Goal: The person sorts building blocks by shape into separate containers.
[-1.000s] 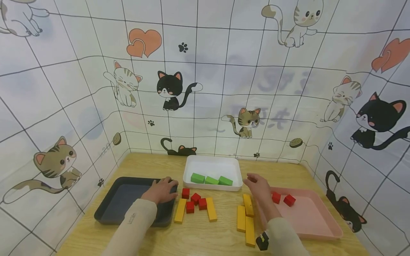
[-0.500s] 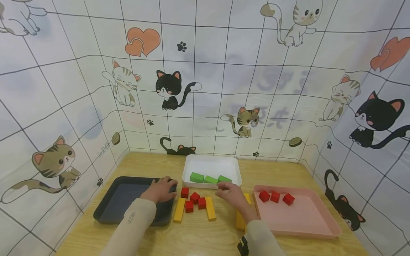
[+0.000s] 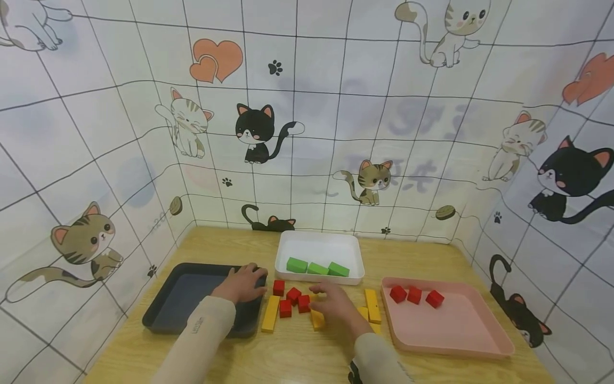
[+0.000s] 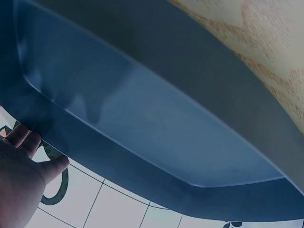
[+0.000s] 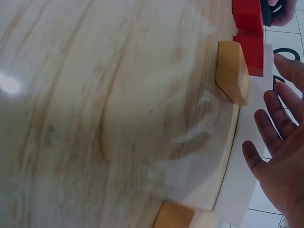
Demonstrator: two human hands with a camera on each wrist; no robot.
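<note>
My left hand (image 3: 242, 284) rests on the right rim of a dark grey tray (image 3: 249, 332); the left wrist view shows its fingers (image 4: 32, 142) at the tray's edge, with nothing in them. My right hand (image 3: 333, 305) hovers above a yellow block (image 3: 317, 321) and partly hides it. In the right wrist view its fingers (image 5: 270, 128) are spread and hold nothing. Just left of it several red cubes (image 3: 285, 308) are grouped on the table, with another yellow block (image 3: 271, 314) at their left.
A white tray (image 3: 318, 242) with three green blocks (image 3: 297, 265) stands at the back. On the right, a pink tray (image 3: 451, 333) holds three red cubes (image 3: 414, 295). Several yellow blocks (image 3: 372, 306) lie beside it, partly behind the right arm. A cat-print sheet (image 3: 316, 122) encloses the table.
My right hand has moved left from the pink tray's edge to over the yellow block by the red cubes. A third red cube now shows in the pink tray. The left hand stays put.
</note>
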